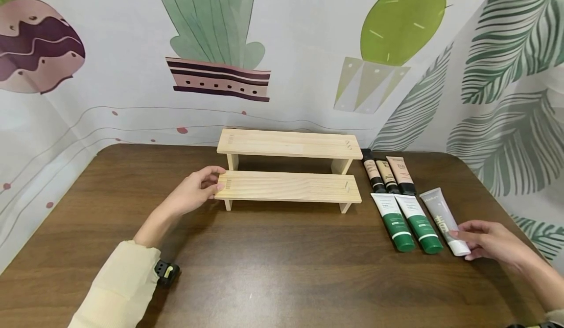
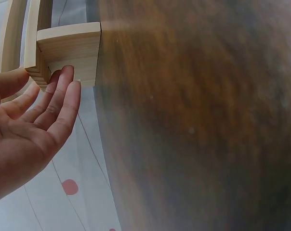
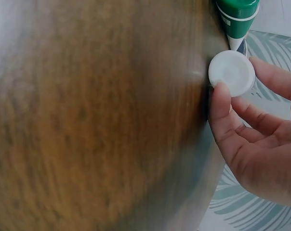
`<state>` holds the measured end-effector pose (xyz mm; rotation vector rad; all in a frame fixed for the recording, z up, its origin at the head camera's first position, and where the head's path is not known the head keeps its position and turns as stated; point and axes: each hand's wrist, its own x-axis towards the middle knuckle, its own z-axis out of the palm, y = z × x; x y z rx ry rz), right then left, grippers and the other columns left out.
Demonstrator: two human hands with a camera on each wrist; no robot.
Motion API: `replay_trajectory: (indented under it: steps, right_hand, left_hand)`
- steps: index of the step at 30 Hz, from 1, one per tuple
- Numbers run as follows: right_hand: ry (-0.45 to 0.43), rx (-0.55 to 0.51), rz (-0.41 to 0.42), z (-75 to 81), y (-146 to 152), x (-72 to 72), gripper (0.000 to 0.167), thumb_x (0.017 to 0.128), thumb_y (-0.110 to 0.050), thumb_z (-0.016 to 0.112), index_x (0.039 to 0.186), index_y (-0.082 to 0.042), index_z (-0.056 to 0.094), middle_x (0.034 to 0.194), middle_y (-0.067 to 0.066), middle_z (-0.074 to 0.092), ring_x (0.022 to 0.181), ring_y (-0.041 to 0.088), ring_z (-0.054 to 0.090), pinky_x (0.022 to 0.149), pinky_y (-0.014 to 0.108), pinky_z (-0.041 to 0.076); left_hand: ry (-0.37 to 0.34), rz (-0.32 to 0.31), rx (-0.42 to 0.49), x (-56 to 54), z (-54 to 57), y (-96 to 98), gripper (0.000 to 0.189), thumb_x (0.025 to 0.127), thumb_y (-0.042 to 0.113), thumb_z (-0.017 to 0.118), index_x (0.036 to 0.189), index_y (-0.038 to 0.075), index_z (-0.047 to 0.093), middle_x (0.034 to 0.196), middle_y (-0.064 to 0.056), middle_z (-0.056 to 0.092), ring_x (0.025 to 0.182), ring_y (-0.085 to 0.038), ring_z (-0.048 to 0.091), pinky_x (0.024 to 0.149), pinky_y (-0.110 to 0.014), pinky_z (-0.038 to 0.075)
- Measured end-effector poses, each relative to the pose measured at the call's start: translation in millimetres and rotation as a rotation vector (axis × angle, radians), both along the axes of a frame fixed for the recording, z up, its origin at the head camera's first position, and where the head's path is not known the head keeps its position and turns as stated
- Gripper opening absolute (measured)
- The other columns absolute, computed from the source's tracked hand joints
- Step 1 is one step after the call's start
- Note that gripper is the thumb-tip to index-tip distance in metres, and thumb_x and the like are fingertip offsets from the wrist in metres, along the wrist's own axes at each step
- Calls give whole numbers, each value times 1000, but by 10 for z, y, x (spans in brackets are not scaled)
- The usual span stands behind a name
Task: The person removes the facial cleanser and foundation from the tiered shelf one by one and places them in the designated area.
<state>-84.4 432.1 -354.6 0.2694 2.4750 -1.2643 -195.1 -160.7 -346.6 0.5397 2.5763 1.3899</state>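
A light wooden two-step stand stands at the back of the table, with an upper step (image 1: 286, 143) behind a lower step (image 1: 286, 186). My left hand (image 1: 196, 188) grips the left end of the lower step, the thumb on the board and the fingers around its edge. On the right, my right hand (image 1: 495, 244) pinches a grey squeeze tube (image 1: 440, 214) near its white cap (image 3: 231, 73), thumb on one side and fingers on the other. The tube lies slanted, cap toward me, beside two white-and-green tubes (image 1: 392, 220).
Behind the green-capped tubes lie three smaller cosmetic tubes (image 1: 401, 174) with black caps, close to the stand's right end. The brown wooden table (image 1: 273, 269) meets a patterned wall cloth (image 1: 304, 49) at its back edge.
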Motion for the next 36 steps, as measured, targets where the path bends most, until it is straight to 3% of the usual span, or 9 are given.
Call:
replay_trajectory:
  steps: [4,8,11,18,25,36]
  right_hand:
    - [47,11,-9,-18,8,15,40,91,-16,57,115,12,42,85,9,56,69,17,58,61,35,52]
    - [127,-11,2,-49,47,44,26,89,-11,59,111,-23,50,87,5,59,68,16,58,59,35,52]
    - [174,-36,24,-63,86,65,40,89,-5,58,102,-41,47,87,0,62,69,13,58,58,35,51]
    - [227,-37,54,-96,138,100,48,86,-2,60,107,-43,48,87,4,61,69,13,60,58,34,52]
    - [264,-114,119,-90,109,121,58,84,8,57,109,-44,50,85,-1,63,68,13,59,57,31,51]
    - [254,-67,121,-123,62,129,53,85,3,59,109,-43,47,84,4,60,66,16,60,57,33,51]
  left_hand:
    - [6,-4,3,6,6,-1,32,91,2,52,122,-6,45,103,-22,56,85,-24,55,70,-38,49]
    - [9,-4,10,16,9,1,32,91,2,53,121,-7,45,102,-20,56,85,-23,54,69,-34,48]
    - [15,-3,10,16,7,3,32,91,2,53,121,-7,45,101,-20,56,84,-23,54,67,-33,48]
    - [14,-3,15,27,23,6,33,91,2,53,122,-7,45,101,-20,56,84,-23,54,67,-34,48]
    - [2,0,21,36,32,11,34,91,2,53,123,-7,44,103,-22,56,86,-25,55,68,-33,48]
    - [9,2,14,35,24,10,34,91,2,53,122,-8,44,106,-24,55,90,-27,56,68,-31,49]
